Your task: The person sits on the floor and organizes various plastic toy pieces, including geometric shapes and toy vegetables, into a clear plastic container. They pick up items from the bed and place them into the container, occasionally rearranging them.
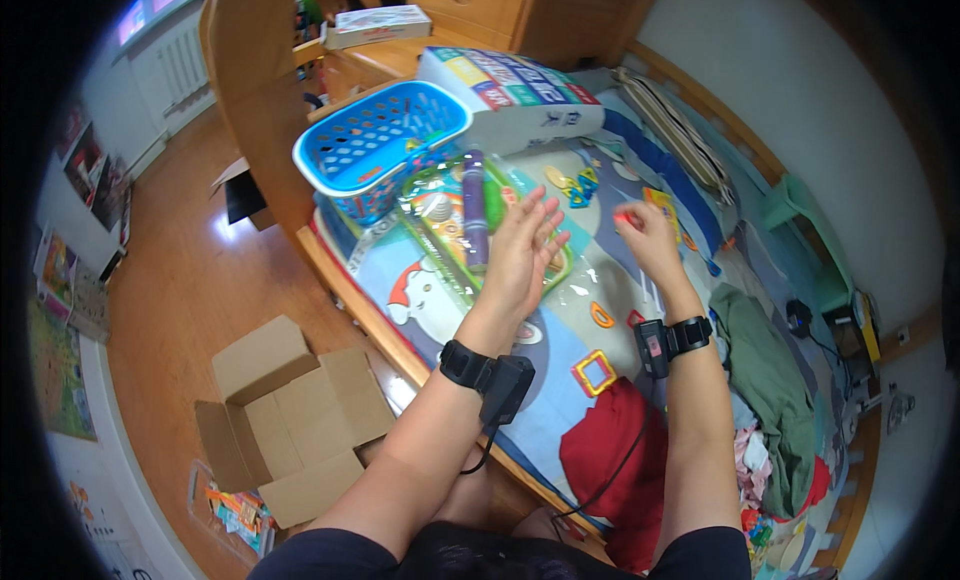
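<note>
My left hand (525, 242) is held palm turned inward over the bed, fingers apart and nothing in it. Below it lies a toy set in a clear plastic package (442, 242), with a purple cylinder (475, 212) on top. My right hand (651, 242) pinches a small red piece (624, 218), mostly hidden by the fingers. Between and beyond the hands are blue and yellow triangular pieces (581, 188). Closer to me lie an orange ring-shaped piece (601, 315) and a yellow and pink square frame (595, 373). Both wrists wear black strapped devices.
A blue plastic basket (360, 164) with small pieces inside stands at the bed's far left, beside a large printed box (517, 92). An opened cardboard box (289, 422) sits on the floor at left. Red cloth (619, 437) and green clothing (772, 385) lie on the right.
</note>
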A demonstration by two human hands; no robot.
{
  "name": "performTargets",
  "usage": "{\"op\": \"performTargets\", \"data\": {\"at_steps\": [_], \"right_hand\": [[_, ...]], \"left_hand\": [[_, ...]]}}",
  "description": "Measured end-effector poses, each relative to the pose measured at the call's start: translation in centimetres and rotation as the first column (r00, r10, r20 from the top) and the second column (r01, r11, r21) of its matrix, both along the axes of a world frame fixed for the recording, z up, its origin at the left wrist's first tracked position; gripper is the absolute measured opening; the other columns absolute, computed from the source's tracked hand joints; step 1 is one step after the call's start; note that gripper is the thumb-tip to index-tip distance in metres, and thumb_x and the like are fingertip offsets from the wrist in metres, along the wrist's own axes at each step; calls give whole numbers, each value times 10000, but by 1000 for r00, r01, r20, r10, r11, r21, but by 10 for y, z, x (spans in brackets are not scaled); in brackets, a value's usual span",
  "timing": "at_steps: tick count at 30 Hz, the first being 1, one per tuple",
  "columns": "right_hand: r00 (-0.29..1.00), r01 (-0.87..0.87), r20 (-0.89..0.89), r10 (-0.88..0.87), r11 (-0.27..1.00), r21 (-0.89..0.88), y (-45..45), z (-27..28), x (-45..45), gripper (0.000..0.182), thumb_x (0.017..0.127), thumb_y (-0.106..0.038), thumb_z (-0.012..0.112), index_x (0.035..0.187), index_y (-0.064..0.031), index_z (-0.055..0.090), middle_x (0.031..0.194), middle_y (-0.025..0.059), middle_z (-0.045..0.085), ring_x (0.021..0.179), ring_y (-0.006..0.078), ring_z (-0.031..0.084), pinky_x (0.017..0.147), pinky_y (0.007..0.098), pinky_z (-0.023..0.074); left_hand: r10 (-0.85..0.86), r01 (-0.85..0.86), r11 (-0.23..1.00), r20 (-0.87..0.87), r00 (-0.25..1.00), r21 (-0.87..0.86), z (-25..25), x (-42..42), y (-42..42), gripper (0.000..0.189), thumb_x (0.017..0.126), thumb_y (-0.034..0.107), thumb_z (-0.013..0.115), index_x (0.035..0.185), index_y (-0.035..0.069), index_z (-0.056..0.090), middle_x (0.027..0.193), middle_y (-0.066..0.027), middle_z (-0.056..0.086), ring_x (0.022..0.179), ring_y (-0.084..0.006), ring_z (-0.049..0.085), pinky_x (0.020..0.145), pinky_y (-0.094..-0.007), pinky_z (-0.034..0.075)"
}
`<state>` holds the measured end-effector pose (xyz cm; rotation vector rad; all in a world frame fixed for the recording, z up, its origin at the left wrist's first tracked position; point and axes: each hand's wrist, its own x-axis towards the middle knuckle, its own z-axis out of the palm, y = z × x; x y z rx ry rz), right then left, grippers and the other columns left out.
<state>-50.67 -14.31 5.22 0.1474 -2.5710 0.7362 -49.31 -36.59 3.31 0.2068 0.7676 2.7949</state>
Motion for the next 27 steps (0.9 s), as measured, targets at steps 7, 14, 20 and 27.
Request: {"op": "performTargets", "data": {"at_steps": [7, 14, 20, 27], "right_hand": [[907, -413, -183, 380, 889, -200, -197, 36, -77, 225, 816, -179, 681, 1000, -51, 671, 936, 112, 601, 862, 209, 618, 756, 313, 503], [920, -380, -207, 334, 889, -255, -247, 30, -75, 259, 808, -177, 661, 1023, -32, 662, 926, 149, 600, 837, 254, 625, 745, 343, 514], [980, -197, -73, 184, 870, -452, -195, -5, 88, 203, 834, -141, 623, 1004, -37, 660, 870, 113, 589, 780, 190, 603, 705, 291, 487], [988, 144, 37, -148, 823, -550, -149, -54, 284, 178, 844, -48, 597, 1010, -33, 661, 941, 91, 599, 837, 166, 614, 750, 267, 486]], "left_hand": [[432, -431, 902, -119, 894, 31, 22, -31, -109, 397, 968, 168, 492, 1331, 26, 413, 1256, -140, 497, 1144, -233, 505, 942, -371, 459], [444, -446, 895, -90, 891, 5, 32, -40, -147, 395, 974, 167, 477, 1338, 26, 411, 1294, -164, 483, 1183, -269, 497, 964, -399, 449], [204, -203, 979, -98, 974, 23, 25, 14, -110, 410, 957, 134, 508, 1333, 8, 402, 1306, -160, 480, 1195, -235, 490, 961, -362, 429], [-225, 224, 974, -58, 973, -14, 13, 121, -39, 361, 944, 126, 529, 1286, 34, 463, 1216, -110, 536, 1132, -207, 536, 923, -328, 456]]}}
